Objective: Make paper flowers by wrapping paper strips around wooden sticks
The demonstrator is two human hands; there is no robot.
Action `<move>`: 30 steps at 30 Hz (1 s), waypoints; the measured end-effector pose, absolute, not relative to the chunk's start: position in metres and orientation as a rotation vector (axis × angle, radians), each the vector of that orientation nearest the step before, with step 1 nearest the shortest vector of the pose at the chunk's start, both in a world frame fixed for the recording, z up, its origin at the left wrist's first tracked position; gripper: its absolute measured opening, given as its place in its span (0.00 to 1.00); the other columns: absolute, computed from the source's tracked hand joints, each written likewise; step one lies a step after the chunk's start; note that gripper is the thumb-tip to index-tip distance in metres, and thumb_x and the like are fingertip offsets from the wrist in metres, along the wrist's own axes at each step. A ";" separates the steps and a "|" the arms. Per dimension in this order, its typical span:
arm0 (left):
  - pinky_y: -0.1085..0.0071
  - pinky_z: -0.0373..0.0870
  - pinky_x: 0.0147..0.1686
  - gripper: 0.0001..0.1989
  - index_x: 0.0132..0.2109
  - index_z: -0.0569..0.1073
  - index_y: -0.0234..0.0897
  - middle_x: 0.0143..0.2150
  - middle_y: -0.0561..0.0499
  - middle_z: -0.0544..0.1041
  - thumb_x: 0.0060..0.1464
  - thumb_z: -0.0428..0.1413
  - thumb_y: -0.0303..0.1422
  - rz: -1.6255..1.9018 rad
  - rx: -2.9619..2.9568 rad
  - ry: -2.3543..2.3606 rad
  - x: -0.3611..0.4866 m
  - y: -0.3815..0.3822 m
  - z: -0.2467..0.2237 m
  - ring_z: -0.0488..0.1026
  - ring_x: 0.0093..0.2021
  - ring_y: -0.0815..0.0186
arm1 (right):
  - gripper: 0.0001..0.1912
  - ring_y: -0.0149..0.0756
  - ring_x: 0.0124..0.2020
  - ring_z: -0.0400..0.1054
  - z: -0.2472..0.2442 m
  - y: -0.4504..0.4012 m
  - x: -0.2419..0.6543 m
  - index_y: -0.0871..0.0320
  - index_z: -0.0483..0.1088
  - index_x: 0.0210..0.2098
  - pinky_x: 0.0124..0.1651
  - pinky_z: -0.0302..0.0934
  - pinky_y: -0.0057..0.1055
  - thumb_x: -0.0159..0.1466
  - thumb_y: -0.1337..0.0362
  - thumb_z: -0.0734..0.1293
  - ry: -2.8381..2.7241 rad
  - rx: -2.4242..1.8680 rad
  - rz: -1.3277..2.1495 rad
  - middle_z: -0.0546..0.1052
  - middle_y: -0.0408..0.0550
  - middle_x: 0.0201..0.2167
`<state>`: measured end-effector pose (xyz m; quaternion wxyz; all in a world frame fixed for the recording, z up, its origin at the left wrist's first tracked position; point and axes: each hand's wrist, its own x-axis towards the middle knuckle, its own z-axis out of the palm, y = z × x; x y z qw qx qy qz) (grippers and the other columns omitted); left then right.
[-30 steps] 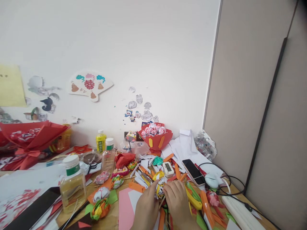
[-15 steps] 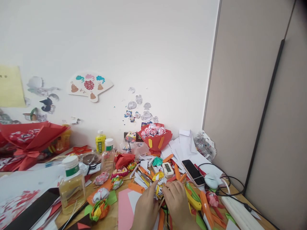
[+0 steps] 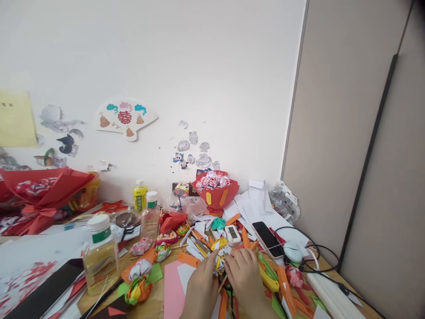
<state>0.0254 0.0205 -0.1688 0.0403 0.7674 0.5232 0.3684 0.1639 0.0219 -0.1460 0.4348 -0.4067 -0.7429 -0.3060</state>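
Note:
Both hands meet at the lower middle, around a yellow and white folded paper flower (image 3: 219, 262) on a thin wooden stick (image 3: 223, 282). My left hand (image 3: 203, 283) has its fingers closed on the flower's left side. My right hand (image 3: 243, 277) curls its fingers against the right side, by the stick. The fingertips partly hide the flower's lower part. Just beyond lie a yellow paper piece (image 3: 219, 243) and a white digital timer (image 3: 233, 235).
Left of the hands are pink paper (image 3: 173, 288), paper flowers (image 3: 138, 290) and a clear jar (image 3: 100, 261). To the right lie a phone (image 3: 267, 239), a yellow cutter (image 3: 269, 280), a mouse (image 3: 292, 251) and a power strip (image 3: 334, 297). A red bouquet (image 3: 217, 195) stands behind.
The view has shifted very slightly. Both hands stay around the flower and stick, with hardly any visible movement.

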 end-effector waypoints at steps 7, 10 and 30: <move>0.67 0.68 0.43 0.35 0.58 0.60 0.39 0.49 0.44 0.73 0.40 0.41 0.16 0.971 2.475 1.702 0.025 0.021 -0.168 0.70 0.46 0.61 | 0.17 0.35 0.28 0.57 -0.148 0.023 0.163 0.59 0.64 0.26 0.34 0.50 0.35 0.64 0.75 0.50 -1.905 -0.988 -0.861 0.67 0.45 0.25; 0.68 0.68 0.43 0.35 0.58 0.61 0.40 0.48 0.45 0.74 0.41 0.41 0.16 0.978 2.477 1.712 0.025 0.020 -0.165 0.70 0.45 0.62 | 0.17 0.35 0.28 0.57 -0.147 0.023 0.163 0.58 0.64 0.26 0.36 0.51 0.36 0.65 0.75 0.51 -1.904 -0.956 -0.876 0.67 0.45 0.25; 0.70 0.68 0.44 0.32 0.56 0.62 0.37 0.50 0.46 0.73 0.42 0.41 0.17 1.103 2.380 1.569 0.026 0.019 -0.167 0.70 0.47 0.64 | 0.11 0.33 0.33 0.63 -0.144 0.022 0.169 0.57 0.63 0.27 0.34 0.59 0.30 0.64 0.68 0.56 -1.892 -0.913 -0.239 0.68 0.45 0.31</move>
